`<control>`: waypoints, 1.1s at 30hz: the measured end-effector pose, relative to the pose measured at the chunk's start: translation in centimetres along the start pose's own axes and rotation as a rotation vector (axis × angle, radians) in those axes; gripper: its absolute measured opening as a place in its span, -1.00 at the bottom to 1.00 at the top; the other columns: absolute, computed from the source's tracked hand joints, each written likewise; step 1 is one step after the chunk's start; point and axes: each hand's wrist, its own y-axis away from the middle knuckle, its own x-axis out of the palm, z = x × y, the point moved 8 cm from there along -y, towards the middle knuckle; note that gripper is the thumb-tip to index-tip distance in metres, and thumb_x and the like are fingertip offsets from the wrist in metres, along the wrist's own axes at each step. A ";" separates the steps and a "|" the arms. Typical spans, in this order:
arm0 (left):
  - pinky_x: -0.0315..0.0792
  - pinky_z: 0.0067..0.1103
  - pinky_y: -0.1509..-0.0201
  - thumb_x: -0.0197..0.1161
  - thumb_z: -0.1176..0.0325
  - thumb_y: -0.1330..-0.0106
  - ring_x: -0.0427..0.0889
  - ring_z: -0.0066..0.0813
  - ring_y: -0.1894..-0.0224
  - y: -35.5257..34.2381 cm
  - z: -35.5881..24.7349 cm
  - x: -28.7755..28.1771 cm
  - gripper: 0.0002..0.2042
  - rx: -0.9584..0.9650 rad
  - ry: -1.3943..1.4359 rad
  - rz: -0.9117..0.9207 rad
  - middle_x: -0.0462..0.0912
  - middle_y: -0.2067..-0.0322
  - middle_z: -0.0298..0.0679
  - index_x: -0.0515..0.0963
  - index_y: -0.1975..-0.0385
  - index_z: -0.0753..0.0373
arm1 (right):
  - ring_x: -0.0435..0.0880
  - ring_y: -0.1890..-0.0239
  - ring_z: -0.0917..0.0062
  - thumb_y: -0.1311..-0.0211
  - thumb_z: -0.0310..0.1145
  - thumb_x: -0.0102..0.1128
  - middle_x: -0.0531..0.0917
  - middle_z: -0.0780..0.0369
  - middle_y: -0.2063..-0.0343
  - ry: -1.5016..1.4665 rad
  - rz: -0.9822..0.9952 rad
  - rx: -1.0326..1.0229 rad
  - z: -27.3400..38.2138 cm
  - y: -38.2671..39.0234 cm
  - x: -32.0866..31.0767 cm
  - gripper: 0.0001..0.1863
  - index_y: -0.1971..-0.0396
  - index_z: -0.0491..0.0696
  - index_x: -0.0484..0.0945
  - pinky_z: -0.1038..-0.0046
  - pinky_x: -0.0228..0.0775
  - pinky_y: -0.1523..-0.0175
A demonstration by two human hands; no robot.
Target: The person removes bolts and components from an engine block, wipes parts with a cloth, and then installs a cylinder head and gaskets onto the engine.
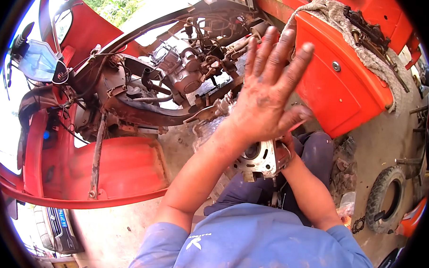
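Observation:
My left hand (268, 98) is raised in front of me, its fingers spread and its back facing up. Nothing is in it. Below it, over my lap, a metal engine cylinder (266, 165) with a round bore and a flat, slotted face is partly covered by my left wrist. My right hand (288, 145) grips the right side of this cylinder; most of its fingers are hidden behind the metal and my left hand. Just behind the cylinder, clear plastic wrap (207, 130) shows next to my left forearm.
A red vehicle body (114, 163) with an exposed engine (181, 69) stands ahead and left. At the right are a red box (341, 86) draped with a grey cloth (368, 56) bearing metal parts, a tyre (374, 198), and a gasket (358, 225) on the floor.

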 end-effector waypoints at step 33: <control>-0.28 -0.02 -0.60 0.05 -0.05 -0.44 -0.15 0.27 -0.58 2.8 4.2 0.9 -0.21 -0.328 0.003 0.127 -0.05 -0.53 0.21 0.01 -0.57 0.22 | 0.61 -0.23 0.23 -0.10 -0.18 0.47 0.58 0.06 -0.23 0.082 0.184 -0.091 1.4 0.8 1.8 -0.22 -0.32 -0.12 0.41 0.10 0.45 -0.36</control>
